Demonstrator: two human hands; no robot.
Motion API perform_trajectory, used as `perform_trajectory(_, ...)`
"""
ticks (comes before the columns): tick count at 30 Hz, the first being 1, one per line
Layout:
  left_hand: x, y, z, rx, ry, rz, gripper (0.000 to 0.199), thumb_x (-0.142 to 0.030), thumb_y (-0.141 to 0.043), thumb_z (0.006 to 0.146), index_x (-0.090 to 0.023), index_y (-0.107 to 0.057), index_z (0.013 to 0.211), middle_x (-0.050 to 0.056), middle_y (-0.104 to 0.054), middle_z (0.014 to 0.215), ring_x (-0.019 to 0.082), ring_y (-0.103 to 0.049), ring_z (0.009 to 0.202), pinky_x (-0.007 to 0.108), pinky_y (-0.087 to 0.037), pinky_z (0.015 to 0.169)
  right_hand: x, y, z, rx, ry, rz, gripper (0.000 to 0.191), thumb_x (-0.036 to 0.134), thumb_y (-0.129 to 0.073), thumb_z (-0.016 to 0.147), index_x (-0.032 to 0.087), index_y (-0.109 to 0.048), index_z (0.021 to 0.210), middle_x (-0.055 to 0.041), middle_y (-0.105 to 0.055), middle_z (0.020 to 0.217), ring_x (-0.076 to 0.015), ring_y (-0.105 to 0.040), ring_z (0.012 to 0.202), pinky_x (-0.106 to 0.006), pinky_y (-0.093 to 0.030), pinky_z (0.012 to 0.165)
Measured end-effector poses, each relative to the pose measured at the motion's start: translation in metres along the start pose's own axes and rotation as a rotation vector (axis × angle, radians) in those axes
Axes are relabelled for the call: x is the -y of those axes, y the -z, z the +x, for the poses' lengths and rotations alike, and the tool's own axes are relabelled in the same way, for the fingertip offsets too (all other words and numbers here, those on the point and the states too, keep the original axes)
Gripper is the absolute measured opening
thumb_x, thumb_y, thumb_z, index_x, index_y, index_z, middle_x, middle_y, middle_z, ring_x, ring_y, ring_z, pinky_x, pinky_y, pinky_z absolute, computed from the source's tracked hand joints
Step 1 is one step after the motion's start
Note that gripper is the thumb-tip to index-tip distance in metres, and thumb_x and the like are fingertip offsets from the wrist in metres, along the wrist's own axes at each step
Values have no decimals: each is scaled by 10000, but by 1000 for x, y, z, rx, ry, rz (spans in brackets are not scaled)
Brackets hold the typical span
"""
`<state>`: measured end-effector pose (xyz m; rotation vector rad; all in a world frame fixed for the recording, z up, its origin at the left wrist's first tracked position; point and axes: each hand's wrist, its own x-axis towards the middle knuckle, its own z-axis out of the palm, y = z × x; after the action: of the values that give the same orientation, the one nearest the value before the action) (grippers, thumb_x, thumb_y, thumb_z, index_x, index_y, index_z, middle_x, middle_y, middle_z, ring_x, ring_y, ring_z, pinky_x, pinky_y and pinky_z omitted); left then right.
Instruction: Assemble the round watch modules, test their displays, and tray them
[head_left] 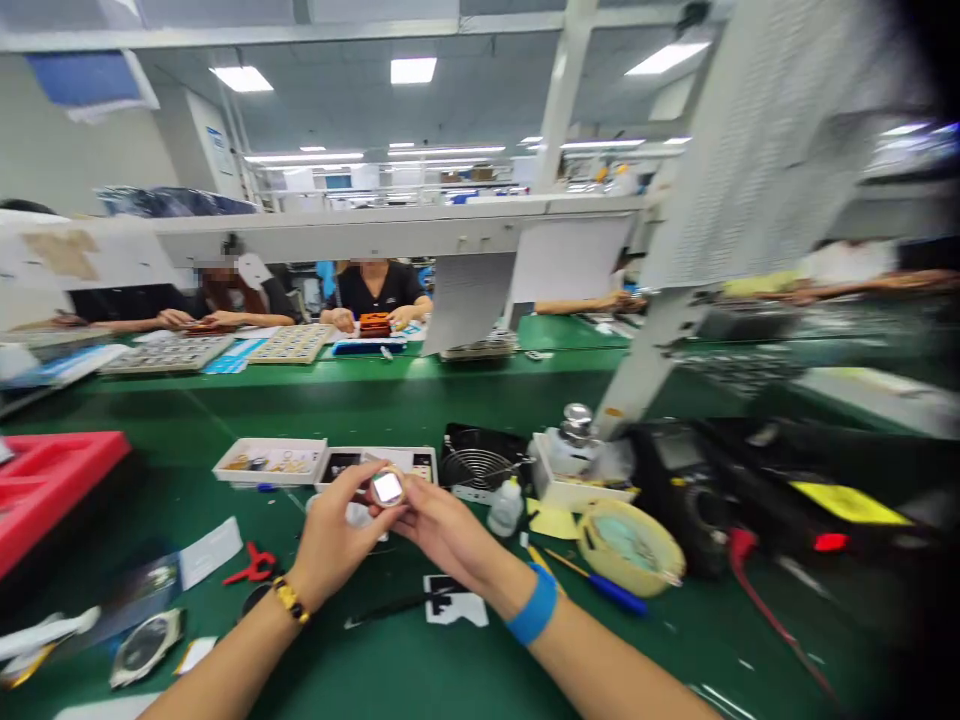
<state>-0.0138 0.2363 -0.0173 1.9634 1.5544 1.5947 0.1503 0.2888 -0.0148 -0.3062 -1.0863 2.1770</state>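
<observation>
My left hand (334, 525) and my right hand (442, 525) meet above the green bench mat, with their fingertips pinching a small round watch body (388, 488) between them. It has a gold-coloured rim and a bright, square-looking face. My fingers hide part of its edge. Just beyond my hands lies a white tray with a dark insert (379, 462). Black tweezers (397, 605) lie on a printed paper below my wrists.
Near my hands are red-handled snips (251, 565), a blue screwdriver (607, 590), a small fan (476, 468), a metal-topped dispenser (576, 440) and a multimeter (679, 490). A finished watch (146, 648) lies at lower left. Co-workers sit across the bench.
</observation>
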Motion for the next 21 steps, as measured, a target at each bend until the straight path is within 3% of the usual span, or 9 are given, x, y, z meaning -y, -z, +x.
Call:
perform_trajectory(6, 4, 6, -1, 12, 7, 82, 408, -462, -730, 876, -298, -661, 1244, 16, -756, 1111, 217, -721, 779, 374, -647, 775, -4, 1, 3, -14, 5, -52, 566, 610, -844, 779, 189, -684, 1123, -92, -746, 1082, -261, -706, 1049, -460, -438, 1112)
perform_trajectory(11, 10, 11, -4, 47, 76, 147, 474, -533, -718, 865, -297, -647, 1270, 30, -757, 1132, 256, -732, 798, 354, -633, 667, -6, 1, 4, -13, -4, -89, 639, 690, -830, 738, 188, -668, 1099, -96, -742, 1030, -293, -708, 1043, -520, -413, 1127)
perform_trajectory(16, 12, 9, -3, 49, 101, 140, 496, -541, -720, 865, -285, -641, 1282, 34, -750, 1166, 241, -732, 815, 354, -632, 734, -1, -2, 2, -37, 28, -222, 637, 718, -755, 796, 182, -680, 1131, -105, -733, 1060, -284, -705, 1035, -507, -470, 1082)
perform_trajectory(21, 8, 1, 0, 73, 140, 54, 440, -466, -715, 881, -234, -651, 1249, 61, -736, 1181, 202, -706, 845, 338, -605, 799, 2, 9, 6, -179, 140, -500, 557, 712, -735, 808, 192, -760, 1008, -84, -723, 1061, -293, -631, 1056, -454, -487, 1013)
